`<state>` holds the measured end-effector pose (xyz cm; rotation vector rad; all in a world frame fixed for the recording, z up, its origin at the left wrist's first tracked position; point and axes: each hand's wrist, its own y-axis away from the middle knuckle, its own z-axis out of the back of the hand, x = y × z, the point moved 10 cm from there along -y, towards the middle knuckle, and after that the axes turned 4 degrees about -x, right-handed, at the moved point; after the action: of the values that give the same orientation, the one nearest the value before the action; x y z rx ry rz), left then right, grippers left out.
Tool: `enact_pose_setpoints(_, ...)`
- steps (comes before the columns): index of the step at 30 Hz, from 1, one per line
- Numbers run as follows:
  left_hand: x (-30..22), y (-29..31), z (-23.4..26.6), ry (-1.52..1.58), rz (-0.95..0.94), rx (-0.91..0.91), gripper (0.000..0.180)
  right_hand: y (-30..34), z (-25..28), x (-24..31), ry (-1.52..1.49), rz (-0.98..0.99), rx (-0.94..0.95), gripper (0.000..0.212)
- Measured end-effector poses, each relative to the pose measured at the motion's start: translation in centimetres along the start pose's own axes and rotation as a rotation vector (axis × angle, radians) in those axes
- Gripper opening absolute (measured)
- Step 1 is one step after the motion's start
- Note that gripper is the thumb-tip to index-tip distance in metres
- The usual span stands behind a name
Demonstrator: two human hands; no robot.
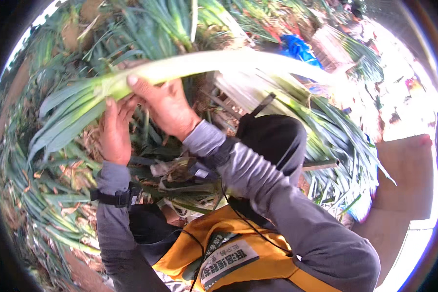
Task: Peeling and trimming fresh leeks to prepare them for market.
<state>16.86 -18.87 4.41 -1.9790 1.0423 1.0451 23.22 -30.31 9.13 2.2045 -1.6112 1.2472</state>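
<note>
Gripping: the right hand is wrapped around a long pale-green leek stalk with a whitish shaft, thumb pressed on its upper side where the shaft turns into leaf.
Left hand: the left hand sits just below and left of the right, fingers up against the fanning dark-green leaves; whether it is closed on a leaf or only touching, I cannot tell.
Leek position: it lies crosswise, raised in front of the person, the white end running right into the glare, the leaf end drooping left.
Around it: a thick heap of cut green leeks lies right and far, with dry brown trimmings on the left and a blue plastic sheet far right.
Near edge: grey sleeves, a black wrist strap and a yellow vest.
Doing it well, I judge: keep the right hand firm at the neck so the shaft stays level, and let the left work only the outer leaf, drawing along the stalk, not across.
Risk: a sideways tug could snap the pale shaft.
</note>
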Motion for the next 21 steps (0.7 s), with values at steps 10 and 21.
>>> enact_pose_setpoints(10, 8.0, 0.6, -1.7, -0.317, 0.383, 0.110, 0.052, -1.4, 4.5, 44.2, 1.351, 0.889, -0.167, 0.024)
enact_pose_setpoints(21, 10.0, 3.7, -4.1, -0.395, 0.500, 0.092, 0.050, -1.0, 27.7, 47.1, 2.932, 0.157, 0.168, 0.036)
